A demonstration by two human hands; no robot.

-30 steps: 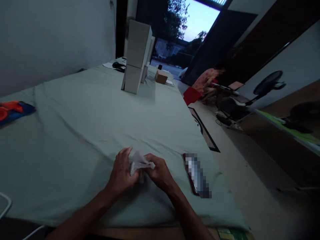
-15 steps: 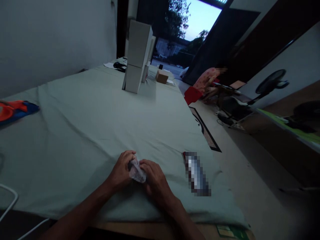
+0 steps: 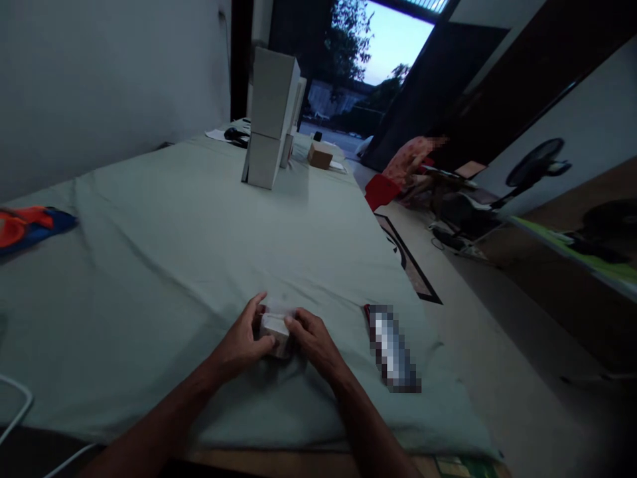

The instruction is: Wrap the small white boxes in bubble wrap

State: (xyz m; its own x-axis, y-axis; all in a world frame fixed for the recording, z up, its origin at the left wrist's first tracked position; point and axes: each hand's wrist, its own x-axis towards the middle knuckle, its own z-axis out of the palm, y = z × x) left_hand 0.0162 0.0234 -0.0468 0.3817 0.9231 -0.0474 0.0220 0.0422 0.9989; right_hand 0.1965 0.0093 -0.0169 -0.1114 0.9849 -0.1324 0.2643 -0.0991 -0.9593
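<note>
Near the tabletop's front edge, small pale-topped box, blurred translucent film behind, contents hidden, gripped by left hand and right hand.

A home or small workroom is indicated; which cannot be told. Noted, clock about view centre: table covered with cloth; boxes stacked at 11; doorway opened onto trees at 1; person seated, red chair, at 2; fan before 3.

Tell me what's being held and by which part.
A small, pale, partly translucent boxy packet, held by its opposite sides between the left hand and right hand.
</note>
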